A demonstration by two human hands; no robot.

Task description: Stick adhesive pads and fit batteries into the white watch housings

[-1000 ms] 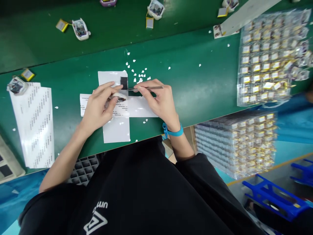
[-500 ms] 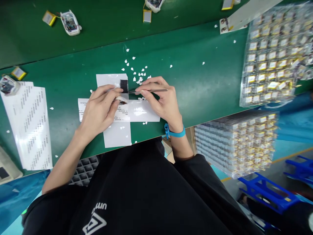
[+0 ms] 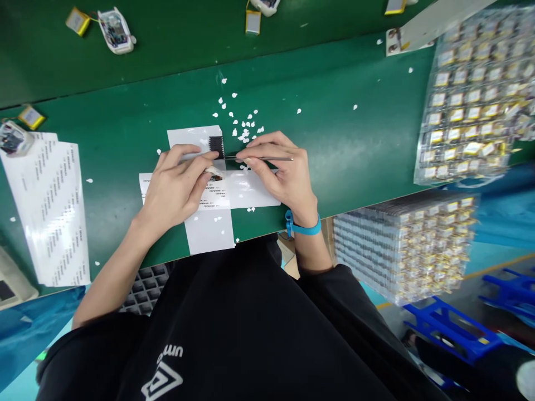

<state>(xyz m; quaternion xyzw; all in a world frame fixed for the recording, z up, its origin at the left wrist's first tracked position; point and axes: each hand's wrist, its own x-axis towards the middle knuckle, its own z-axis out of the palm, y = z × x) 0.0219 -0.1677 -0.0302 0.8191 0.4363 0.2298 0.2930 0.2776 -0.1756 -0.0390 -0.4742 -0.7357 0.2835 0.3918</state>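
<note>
My left hand point(image 3: 178, 186) pinches a small white piece with a dark centre point(image 3: 214, 177) between thumb and fingers. My right hand point(image 3: 276, 174) is shut on slim metal tweezers point(image 3: 267, 159), whose tip reaches toward that piece. Just above the tweezer tip lies a black ribbed strip point(image 3: 216, 146) on white backing paper point(image 3: 211, 234). The paper forms a rough cross under both hands, and my fingers hide part of it. A blue wristband point(image 3: 303, 228) circles my right wrist.
White scraps point(image 3: 244, 127) lie on the green bench point(image 3: 338, 94). A label sheet point(image 3: 56, 223) lies at left. A bagged battery tray point(image 3: 472, 94) and stacked batteries point(image 3: 405, 248) stand right. Blue stools point(image 3: 449, 328) stand on the floor below.
The view has shifted, so the far bench items slid up and left. My hands remain together over the paper, and the tweezer tip sits slightly further left of my right hand.
</note>
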